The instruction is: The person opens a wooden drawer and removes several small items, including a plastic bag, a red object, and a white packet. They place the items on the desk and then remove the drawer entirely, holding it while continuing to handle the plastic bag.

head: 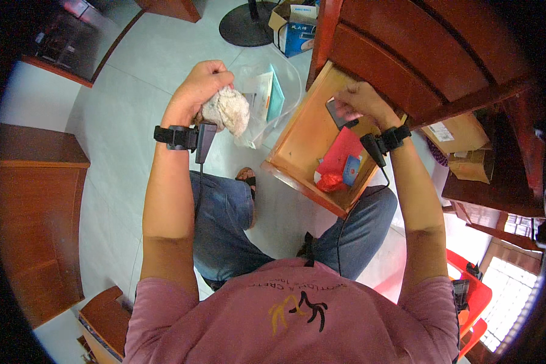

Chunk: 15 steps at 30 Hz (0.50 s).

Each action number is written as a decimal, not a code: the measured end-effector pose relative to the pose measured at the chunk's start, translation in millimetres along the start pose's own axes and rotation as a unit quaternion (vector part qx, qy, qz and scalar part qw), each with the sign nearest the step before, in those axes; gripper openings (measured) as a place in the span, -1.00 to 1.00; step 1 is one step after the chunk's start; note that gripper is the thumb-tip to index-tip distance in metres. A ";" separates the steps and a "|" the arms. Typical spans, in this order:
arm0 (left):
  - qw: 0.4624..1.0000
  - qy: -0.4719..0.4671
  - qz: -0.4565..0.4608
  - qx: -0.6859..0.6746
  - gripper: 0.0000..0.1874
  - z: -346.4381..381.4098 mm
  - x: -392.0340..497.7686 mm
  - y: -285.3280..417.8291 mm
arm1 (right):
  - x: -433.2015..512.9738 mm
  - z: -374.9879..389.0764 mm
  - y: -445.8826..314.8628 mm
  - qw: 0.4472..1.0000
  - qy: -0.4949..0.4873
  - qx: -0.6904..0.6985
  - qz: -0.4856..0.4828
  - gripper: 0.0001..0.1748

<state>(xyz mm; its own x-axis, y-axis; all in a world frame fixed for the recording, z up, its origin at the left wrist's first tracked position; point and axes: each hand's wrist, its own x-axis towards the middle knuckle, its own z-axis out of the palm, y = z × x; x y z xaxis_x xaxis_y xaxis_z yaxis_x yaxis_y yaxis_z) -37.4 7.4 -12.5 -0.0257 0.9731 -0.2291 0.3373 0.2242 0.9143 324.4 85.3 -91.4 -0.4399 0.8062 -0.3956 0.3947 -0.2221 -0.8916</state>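
My left hand [207, 84] is closed around a crumpled off-white cloth [230, 109], which hangs over the floor. Beyond the cloth a clear plastic bag [291, 86] holds a light-green booklet [276, 98] and papers. To the right, a wooden drawer [295, 132] is pulled out of a red-brown cabinet [391, 59]. My right hand [357, 102], blurred, reaches into the drawer at a dark flat rectangular object [336, 113]; whether the fingers grip it I cannot tell. Nearer the drawer front lie a red envelope [343, 148], a crumpled red wrapper [330, 182] and a blue card or packet [351, 170].
A round black stand base [243, 27] and an open blue printed box [295, 38] stand on the tiled floor at the top. Cardboard boxes [459, 136] sit right of the cabinet. Wooden furniture [36, 218] lines the left side. A red plastic chair [475, 291] is behind at lower right.
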 end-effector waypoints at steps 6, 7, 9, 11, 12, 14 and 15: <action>1.000 0.006 -0.014 -0.007 -0.87 -1.1 2.1 -3.8 | 11.7 20.6 91.8 0.876 -0.102 -0.471 -0.031 -0.80; 1.000 0.005 -0.018 -0.011 -0.87 -1.1 1.8 -3.6 | 12.1 24.7 103.2 0.813 -0.117 -0.564 -0.085 -0.80; 0.999 0.012 -0.031 -0.008 -0.87 -0.3 0.8 -3.0 | 7.0 30.5 122.0 0.805 -0.074 -0.545 -0.221 -0.83; 0.999 0.014 -0.033 -0.003 -0.88 0.4 0.8 -1.5 | 2.9 31.1 132.0 0.786 -0.049 -0.556 -0.265 -0.82; 0.999 0.013 -0.031 0.000 -0.88 0.5 0.8 -1.3 | 1.0 30.7 135.0 0.775 -0.049 -0.583 -0.237 -0.81; 0.999 0.010 -0.031 0.001 -0.89 0.6 1.2 0.4 | 0.3 28.2 136.3 0.760 -0.062 -0.621 -0.182 -0.78; 0.999 0.009 -0.035 -0.001 -0.89 0.8 1.5 1.0 | 2.4 26.5 135.2 0.756 -0.076 -0.631 -0.155 -0.77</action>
<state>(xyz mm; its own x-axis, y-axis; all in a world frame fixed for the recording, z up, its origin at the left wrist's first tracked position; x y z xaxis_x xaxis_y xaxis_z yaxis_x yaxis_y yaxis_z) -36.4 9.1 -12.2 -0.0654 0.9561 -0.2858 0.3322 0.2909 0.8972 355.4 42.7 -218.7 -0.7187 0.6191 -0.3163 0.6672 0.7422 -0.0632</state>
